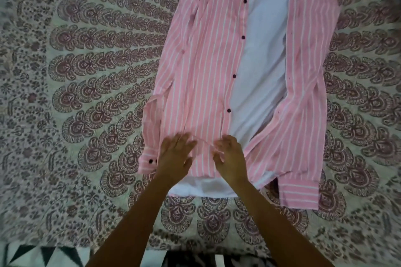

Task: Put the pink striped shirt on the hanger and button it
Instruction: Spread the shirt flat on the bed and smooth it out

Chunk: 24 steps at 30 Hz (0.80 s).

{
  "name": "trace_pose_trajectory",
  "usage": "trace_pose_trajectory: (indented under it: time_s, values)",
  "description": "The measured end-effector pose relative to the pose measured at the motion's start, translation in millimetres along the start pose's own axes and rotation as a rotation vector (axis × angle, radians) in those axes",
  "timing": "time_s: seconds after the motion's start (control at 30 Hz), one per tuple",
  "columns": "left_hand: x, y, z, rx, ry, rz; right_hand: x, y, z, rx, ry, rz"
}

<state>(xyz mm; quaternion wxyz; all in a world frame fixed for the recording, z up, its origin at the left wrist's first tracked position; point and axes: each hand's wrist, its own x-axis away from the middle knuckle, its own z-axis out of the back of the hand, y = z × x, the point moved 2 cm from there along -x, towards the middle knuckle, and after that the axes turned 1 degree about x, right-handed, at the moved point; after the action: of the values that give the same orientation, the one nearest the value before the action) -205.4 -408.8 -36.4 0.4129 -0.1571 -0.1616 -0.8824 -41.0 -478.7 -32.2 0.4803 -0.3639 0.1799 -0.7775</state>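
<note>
Left hand [175, 155] pressed flat, fingers straight, on the hem of the pink striped shirt [201, 60]; right hand [230, 156] pinched its front edge. It sprawled unbuttoned (white inside showing) on a patterned bedspread [86, 71].

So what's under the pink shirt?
The shirt lies on a patterned bedsheet. White cloth shows through the open front and below the hem. Whether a hanger is under it cannot be seen.

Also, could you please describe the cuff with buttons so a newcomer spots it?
Find the pink striped shirt lying open on the patterned bedspread. Its cuff lies beside the left hand, at the sleeve's end. Unlike the other cuff, it shows two dark buttons.
</note>
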Motion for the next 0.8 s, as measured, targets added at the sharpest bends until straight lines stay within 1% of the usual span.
trace_pose_trajectory:
  time_s: [0.07,0.17,0.23,0.3,0.33,0.37,0.43,0.47,0.5,0.57,0.63,0.7,0.8]
  values:
    - [18.4,-3.8,-5.8,0.025,0.023,-0.012,7.6,2.1,-2.1,-0.071,0.059,-0.081]
    - [37.6,-10.1,-4.9,0.127,0.099,0.002,12.3,7.8,-1.7,-0.127,0.127,-0.263]
    - [49.8,-16.7,-4.4,0.242,0.162,0.097,15.3,6.5,-0.9,-0.232,0.153,-0.379]
    - [56.5,-24.4,-0.5,0.445,0.22,0.264,19.3,5.3,0.3,-0.28,0.181,-0.443]
    - [56.5,-28.3,-0.3,0.541,0.226,0.334,21.7,6.1,1.1,-0.291,0.243,-0.471]
    - [56.2,-31.7,0.1,0.58,0.203,0.373,25.8,5.7,2.6,-0.313,0.343,-0.494]
    - [53.2,-33.9,1.5,0.524,0.138,0.34,33.8,6.6,7.9,-0.363,0.581,-0.544]
    - [52.5,-35.9,1.3,0.492,0.13,0.305,38.1,6.2,10.0,-0.372,0.662,-0.589]
    - [51.3,-36.7,1.8,0.475,0.131,0.288,41.4,8.0,12.5,-0.372,0.706,-0.652]
    - [48.4,-39.0,2.0,0.46,0.12,0.301,47.8,14.5,14.4,-0.366,0.729,-0.785]
    - [44.4,-39.9,1.2,0.44,0.098,0.326,52.6,21.3,11.4,-0.338,0.663,-0.851]
    - [41.8,-35.5,2.8,0.402,0.117,0.31,56.2,22.9,6.2,-0.263,0.576,-0.812]
    - [38.8,-26.4,3.4,0.362,0.139,0.302,63.0,18.2,3.5,-0.181,0.578,-0.732]
